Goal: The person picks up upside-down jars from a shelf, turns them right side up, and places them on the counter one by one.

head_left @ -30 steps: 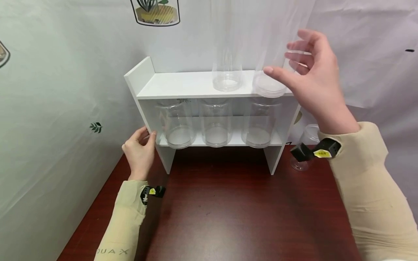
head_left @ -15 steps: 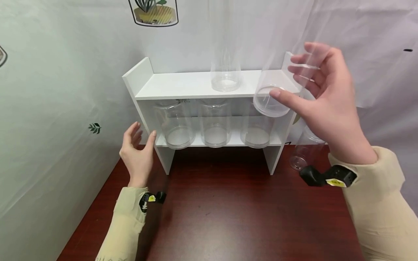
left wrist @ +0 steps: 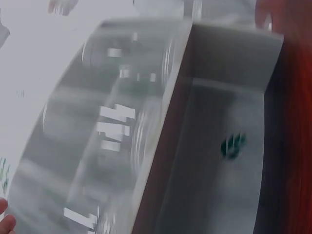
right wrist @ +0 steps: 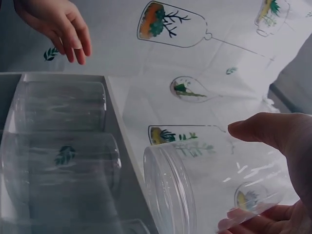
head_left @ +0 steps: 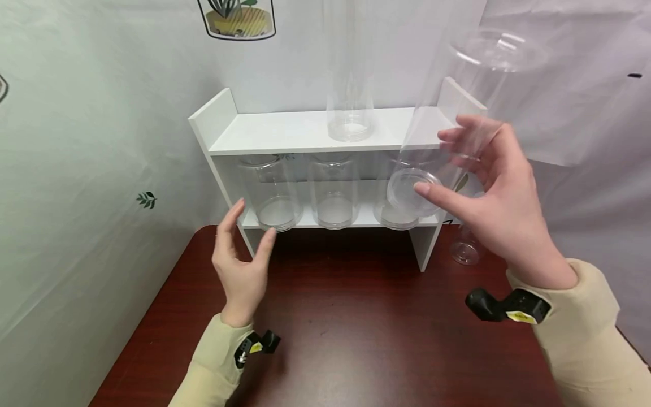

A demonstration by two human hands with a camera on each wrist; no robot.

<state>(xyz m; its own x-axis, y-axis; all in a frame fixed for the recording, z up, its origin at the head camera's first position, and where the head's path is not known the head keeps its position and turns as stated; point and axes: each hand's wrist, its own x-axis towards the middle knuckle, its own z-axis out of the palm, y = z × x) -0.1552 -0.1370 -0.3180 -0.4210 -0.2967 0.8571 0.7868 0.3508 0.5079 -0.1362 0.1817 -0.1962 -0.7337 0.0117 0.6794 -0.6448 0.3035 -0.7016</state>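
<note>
My right hand (head_left: 508, 209) grips a tall clear plastic jar (head_left: 432, 130) between thumb and fingers. That jar tilts, its base down to the left, in front of the right part of a white two-tier shelf (head_left: 285, 133). In the right wrist view the same jar (right wrist: 214, 180) lies across the hand, thumb on one side and fingers on the other. My left hand (head_left: 241, 271) holds nothing; its thumb and fingers are spread before the shelf's lower left corner. Only fingertips (left wrist: 6, 223) of it show in the left wrist view.
Another tall clear jar (head_left: 350, 121) stands on the top tier. Three clear jars, one of them in the middle (head_left: 334, 198), stand in a row on the lower tier. One more clear jar (head_left: 465, 251) is on the dark red table (head_left: 346, 339), right of the shelf, partly hidden.
My right hand has lifted the jar off the top tier, bringing it forward and down, tilted. My left hand has let go of the shelf's left side and moved right and nearer.
</note>
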